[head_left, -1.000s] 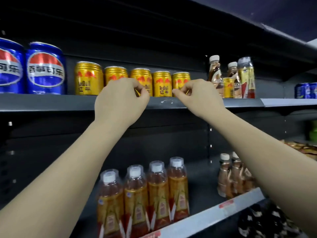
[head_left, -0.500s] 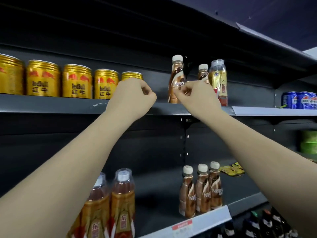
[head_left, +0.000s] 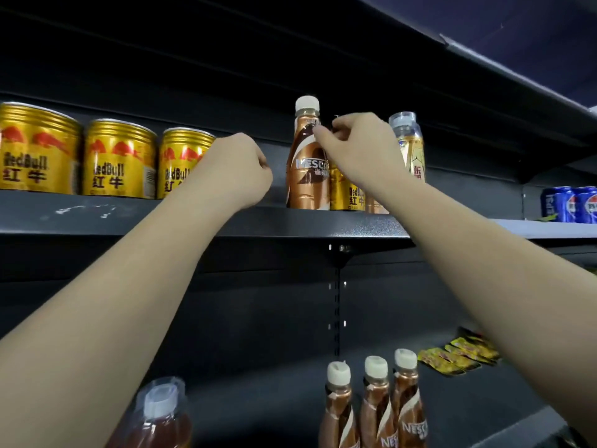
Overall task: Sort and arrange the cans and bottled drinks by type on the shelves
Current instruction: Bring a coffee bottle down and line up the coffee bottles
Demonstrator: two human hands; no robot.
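Two hands are up at the dark metal upper shelf (head_left: 323,223). The right hand (head_left: 358,150) has its fingertips (head_left: 318,132) bunched at the neck of a copper-brown plastic coffee bottle with a white cap (head_left: 307,160); they seem to touch it, though whether they pinch it I cannot tell. The left hand (head_left: 235,171) is curled into a loose fist holding nothing, just beside the bottle's left flank. A stray gold tin can with red bulls (head_left: 347,195) stands against that bottle, partly behind the right wrist, and a clear-capped yellow tea bottle (head_left: 408,147) is beyond it. The row of matching gold cans (head_left: 119,160) sits to the left; matching coffee bottles (head_left: 374,405) stand on the lower shelf (head_left: 484,402). Judging by that, the coffee bottle belongs below: better to close round its body than the neck, lift it straight up clear of the stray can, and steady the can with the free hand.
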